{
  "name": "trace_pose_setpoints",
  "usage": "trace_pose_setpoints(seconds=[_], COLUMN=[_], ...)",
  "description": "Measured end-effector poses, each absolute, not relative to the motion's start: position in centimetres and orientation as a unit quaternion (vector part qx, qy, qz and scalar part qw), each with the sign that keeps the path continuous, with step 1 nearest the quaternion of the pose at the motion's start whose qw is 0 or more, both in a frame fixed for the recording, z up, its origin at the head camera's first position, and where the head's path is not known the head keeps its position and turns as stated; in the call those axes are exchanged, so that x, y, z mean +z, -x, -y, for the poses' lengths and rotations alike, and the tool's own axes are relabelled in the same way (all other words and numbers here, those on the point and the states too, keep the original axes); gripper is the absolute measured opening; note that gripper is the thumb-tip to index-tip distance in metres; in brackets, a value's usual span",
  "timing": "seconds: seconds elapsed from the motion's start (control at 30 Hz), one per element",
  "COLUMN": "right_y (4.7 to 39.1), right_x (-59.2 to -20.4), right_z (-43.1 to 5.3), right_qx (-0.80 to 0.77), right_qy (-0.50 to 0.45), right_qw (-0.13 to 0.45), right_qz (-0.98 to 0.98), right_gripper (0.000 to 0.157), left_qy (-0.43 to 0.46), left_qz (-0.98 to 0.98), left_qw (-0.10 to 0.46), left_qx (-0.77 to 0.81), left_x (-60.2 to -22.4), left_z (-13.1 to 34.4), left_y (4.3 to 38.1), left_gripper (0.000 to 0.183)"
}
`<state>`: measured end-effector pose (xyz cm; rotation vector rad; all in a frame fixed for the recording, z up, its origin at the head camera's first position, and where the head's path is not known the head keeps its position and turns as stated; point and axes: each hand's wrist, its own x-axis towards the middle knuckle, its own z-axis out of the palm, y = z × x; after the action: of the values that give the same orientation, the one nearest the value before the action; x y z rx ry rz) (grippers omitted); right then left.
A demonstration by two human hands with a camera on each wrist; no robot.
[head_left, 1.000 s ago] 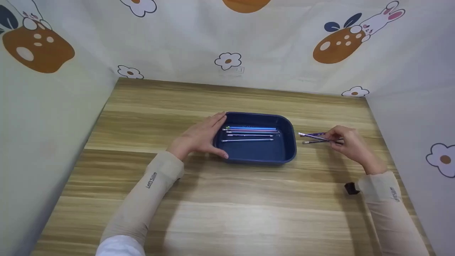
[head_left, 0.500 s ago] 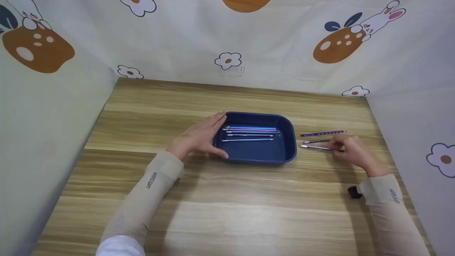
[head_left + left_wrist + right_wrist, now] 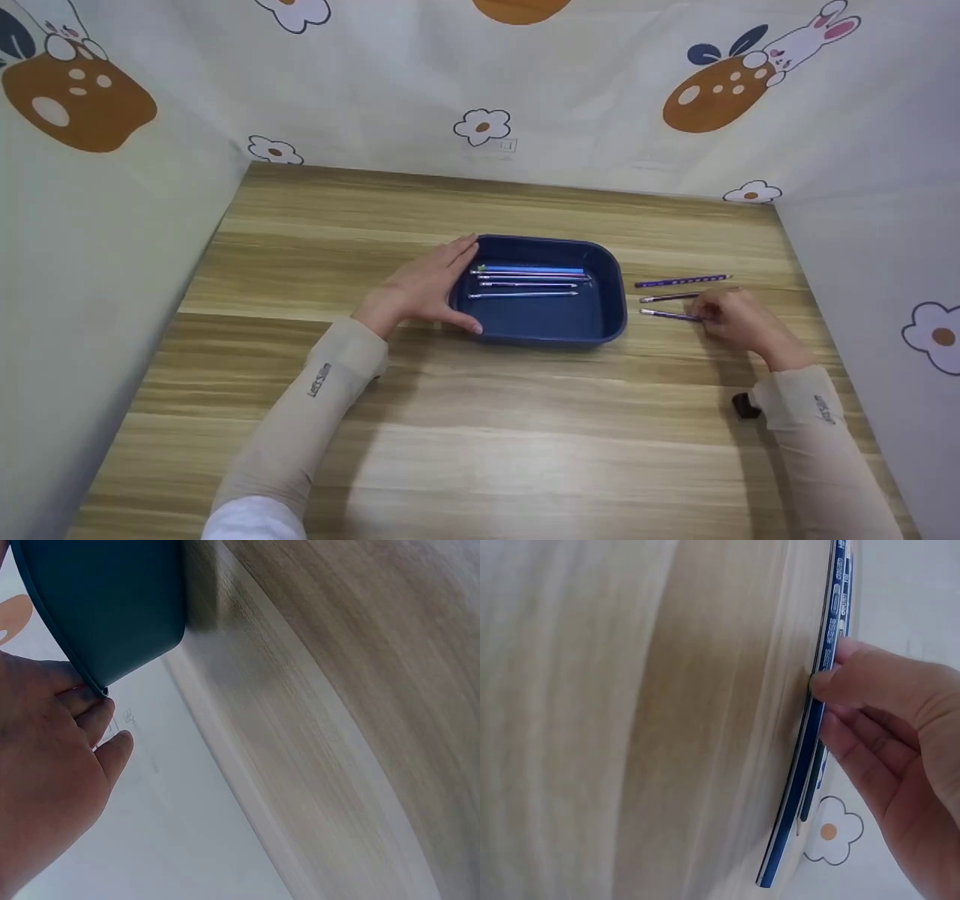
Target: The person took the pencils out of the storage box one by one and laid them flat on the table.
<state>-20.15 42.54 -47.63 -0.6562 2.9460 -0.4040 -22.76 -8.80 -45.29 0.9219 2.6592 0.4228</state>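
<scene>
A dark blue rectangular tray [image 3: 525,322] sits mid-table with several pencils [image 3: 523,295] lying lengthwise in it. My left hand [image 3: 424,289] holds the tray's left end, thumb at the front corner and fingers at the back corner; the left wrist view has fingertips at its rim. To the tray's right, my right hand [image 3: 739,315] pinches a dark blue pencil [image 3: 801,754] between thumb and fingers, low over the table. A dark pencil [image 3: 670,298] lies just behind it, partly hidden by the hand. Farther back is a purple patterned pencil [image 3: 682,281].
The wood-grain table [image 3: 480,435] is bordered by pale walls; the back wall [image 3: 360,97] carries flower and rabbit prints. Near the right wrist a small black block [image 3: 746,406] shows. The right wall stands close beyond the right hand.
My right hand has moved slightly toward me; the purple patterned pencil now lies apart from it, and the pencils by the hand have spread and lie nearly parallel. The left hand and tray stay put.
</scene>
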Motion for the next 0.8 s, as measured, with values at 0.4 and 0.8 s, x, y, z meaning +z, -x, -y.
trace_pose_setpoints(seconds=[0.4, 0.8], right_y=[21.3, 21.7], right_x=[-47.4, -47.6], right_z=[-41.9, -41.9], right_qx=[-0.109, -0.086], right_qy=[0.217, 0.231], right_qw=[0.054, 0.034], right_qz=[-0.969, -0.969], right_gripper=[0.019, 0.015], left_qy=[-0.306, -0.311], left_qz=[-0.927, -0.927], left_qw=[0.16, 0.155], left_qx=[0.147, 0.141], left_x=[-45.1, -45.2], left_z=[8.8, 8.8], left_y=[22.5, 22.7], left_gripper=[0.135, 0.135])
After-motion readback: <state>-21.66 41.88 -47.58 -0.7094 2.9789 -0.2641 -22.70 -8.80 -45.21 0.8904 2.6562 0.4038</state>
